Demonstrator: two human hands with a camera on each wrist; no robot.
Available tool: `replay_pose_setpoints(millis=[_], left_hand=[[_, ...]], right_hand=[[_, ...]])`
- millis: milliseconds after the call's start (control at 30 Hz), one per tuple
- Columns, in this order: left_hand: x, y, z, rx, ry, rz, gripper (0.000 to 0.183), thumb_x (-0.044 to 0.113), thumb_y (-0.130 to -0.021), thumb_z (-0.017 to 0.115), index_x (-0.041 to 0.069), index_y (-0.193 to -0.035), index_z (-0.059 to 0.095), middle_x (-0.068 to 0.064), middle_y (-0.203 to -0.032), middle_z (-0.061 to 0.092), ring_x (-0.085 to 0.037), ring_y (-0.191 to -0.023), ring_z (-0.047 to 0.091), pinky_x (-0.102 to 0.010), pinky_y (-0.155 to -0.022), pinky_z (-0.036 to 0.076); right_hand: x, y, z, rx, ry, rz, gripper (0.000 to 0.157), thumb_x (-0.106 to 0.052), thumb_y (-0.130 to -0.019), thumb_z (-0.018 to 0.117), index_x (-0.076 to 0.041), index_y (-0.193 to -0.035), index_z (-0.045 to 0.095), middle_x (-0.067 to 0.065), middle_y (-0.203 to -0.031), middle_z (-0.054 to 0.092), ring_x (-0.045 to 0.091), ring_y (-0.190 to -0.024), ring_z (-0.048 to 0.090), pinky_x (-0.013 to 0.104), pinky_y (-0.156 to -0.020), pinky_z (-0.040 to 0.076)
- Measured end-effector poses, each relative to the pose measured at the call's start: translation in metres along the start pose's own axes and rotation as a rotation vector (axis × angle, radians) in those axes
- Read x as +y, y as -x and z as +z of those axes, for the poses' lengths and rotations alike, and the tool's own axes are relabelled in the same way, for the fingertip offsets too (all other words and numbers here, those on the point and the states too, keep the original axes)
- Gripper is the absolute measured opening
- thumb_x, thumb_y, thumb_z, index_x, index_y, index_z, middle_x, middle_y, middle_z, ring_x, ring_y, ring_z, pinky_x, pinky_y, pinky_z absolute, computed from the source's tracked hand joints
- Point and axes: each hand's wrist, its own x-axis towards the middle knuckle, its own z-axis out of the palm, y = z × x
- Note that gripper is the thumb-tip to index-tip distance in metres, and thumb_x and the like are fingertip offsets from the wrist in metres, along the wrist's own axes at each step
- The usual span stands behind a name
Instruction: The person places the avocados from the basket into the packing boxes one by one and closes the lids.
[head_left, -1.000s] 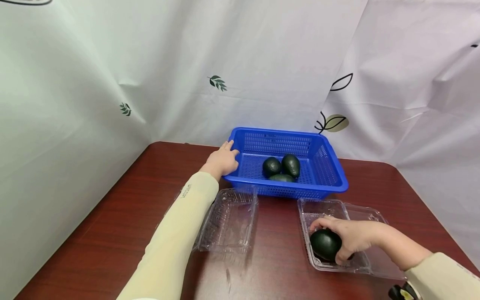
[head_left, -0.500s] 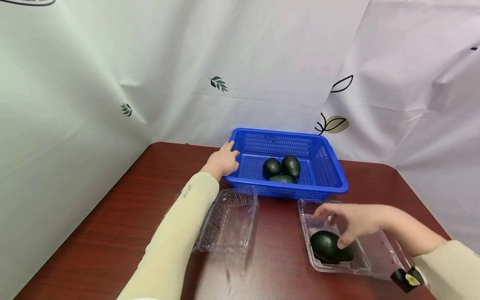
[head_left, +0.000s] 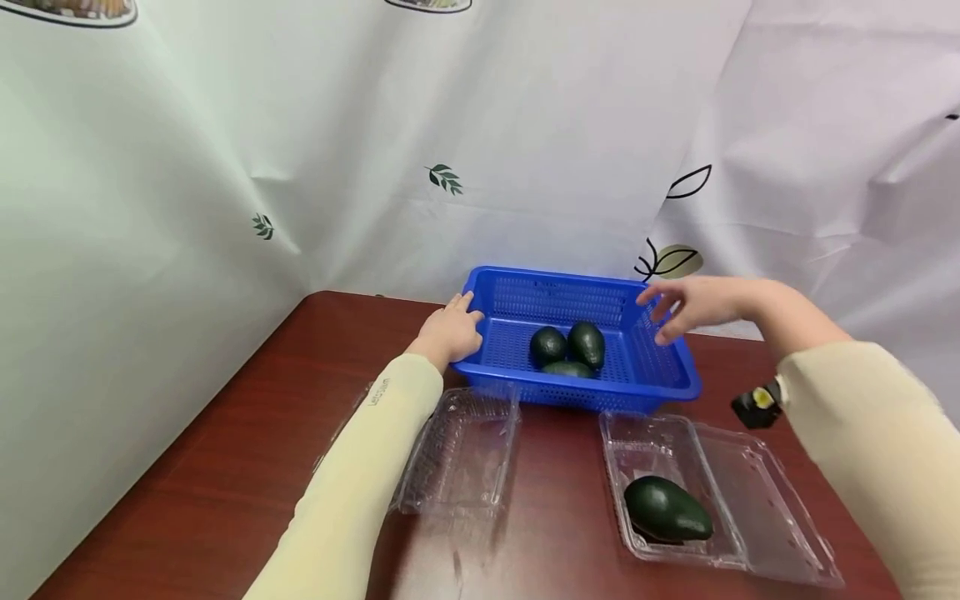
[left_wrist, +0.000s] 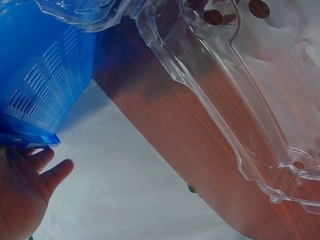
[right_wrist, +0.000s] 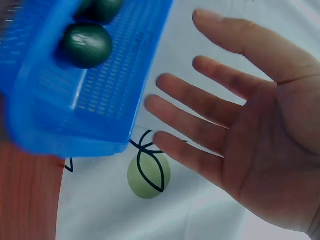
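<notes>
My left hand (head_left: pixel 452 332) holds the left rim of a blue plastic basket (head_left: pixel 577 388), thumb on the inner side and some fingers outside the wall. In the left wrist view, the rim hides part of this hand (left_wrist: pixel 22 192). My right hand (head_left: pixel 693 304) is in the air by the basket's right end, fingers spread and nothing in them. Inside the basket lie three dark green avocados (head_left: pixel 587 344). Another avocado (head_left: pixel 666 509) lies on its side in a clear plastic clamshell box (head_left: pixel 651 429) at the right, its lid (head_left: pixel 765 500) folded out flat.
A second clear clamshell box (head_left: pixel 461 458) sits open beneath my left forearm, partly covered by the sleeve. The dark red wooden table (head_left: pixel 570 517) ends at a white curtain (head_left: pixel 547 167) behind the basket. A dark wrist strap (head_left: pixel 756 407) hangs below my right sleeve.
My right hand has let go of the avocado in the right clamshell and risen up and away toward the basket's right end. My left hand stays at the rim. The view has tilted slightly upward.
</notes>
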Motion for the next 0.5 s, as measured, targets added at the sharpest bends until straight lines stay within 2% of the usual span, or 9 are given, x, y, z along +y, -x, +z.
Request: replay_pose_setpoints(millis=[100,233,500], left_hand=[[0.002,0.001,0.002,0.003,-0.025,-0.004,0.051,0.024,-0.091,0.041,0.015,-0.14,0.043,-0.01,-0.153,0.015,-0.029,-0.14,0.012,-0.045,-0.109,0.02],[0.004,0.004,0.002,0.005,-0.051,-0.002,0.05,0.025,-0.091,0.041,0.016,-0.141,0.043,-0.009,-0.153,0.016,-0.029,-0.139,0.014,-0.046,-0.108,0.02],[0.012,0.007,-0.001,0.005,-0.047,0.006,0.05,0.024,-0.091,0.042,0.016,-0.141,0.043,-0.008,-0.153,0.016,-0.028,-0.139,0.013,-0.046,-0.108,0.021]], right_hand=[[0.0,-0.02,-0.01,0.072,0.072,0.028,0.069,-0.032,-0.081,0.071,0.001,-0.133,0.041,0.023,-0.118,0.056,0.036,-0.106,0.054,0.051,-0.085,0.044],[0.001,-0.048,-0.009,0.154,0.056,0.049,0.059,-0.026,-0.084,0.068,0.002,-0.131,0.046,0.024,-0.118,0.056,0.037,-0.105,0.054,0.053,-0.086,0.042],[0.016,-0.092,0.005,0.204,0.008,0.075,0.05,-0.015,-0.083,0.066,0.006,-0.125,0.049,0.029,-0.116,0.055,0.042,-0.106,0.052,0.053,-0.09,0.039]])
